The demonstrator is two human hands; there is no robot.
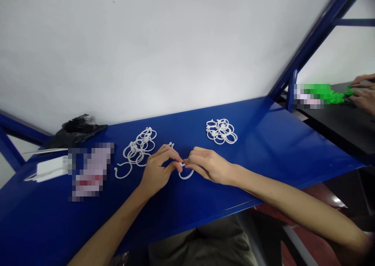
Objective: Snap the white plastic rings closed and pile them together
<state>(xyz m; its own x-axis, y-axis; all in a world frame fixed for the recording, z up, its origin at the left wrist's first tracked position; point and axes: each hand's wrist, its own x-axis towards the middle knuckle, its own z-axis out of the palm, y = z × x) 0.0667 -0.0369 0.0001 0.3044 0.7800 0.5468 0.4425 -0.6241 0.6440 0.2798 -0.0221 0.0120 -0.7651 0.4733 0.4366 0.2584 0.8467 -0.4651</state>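
My left hand [158,168] and my right hand [206,165] meet over the blue shelf [263,141], both pinching one white plastic ring [186,175] that hangs in a loop below the fingertips. A loose pile of white rings [138,149] lies just left of my left hand. A tighter heap of white rings [221,131] sits beyond my right hand, further back on the shelf.
A black crumpled bag [76,128] lies at the back left, with a white charger and cable [49,168] and a blurred packet [92,170] in front of it. At the far right, another person's hands [363,92] handle green parts [331,94] on a black table.
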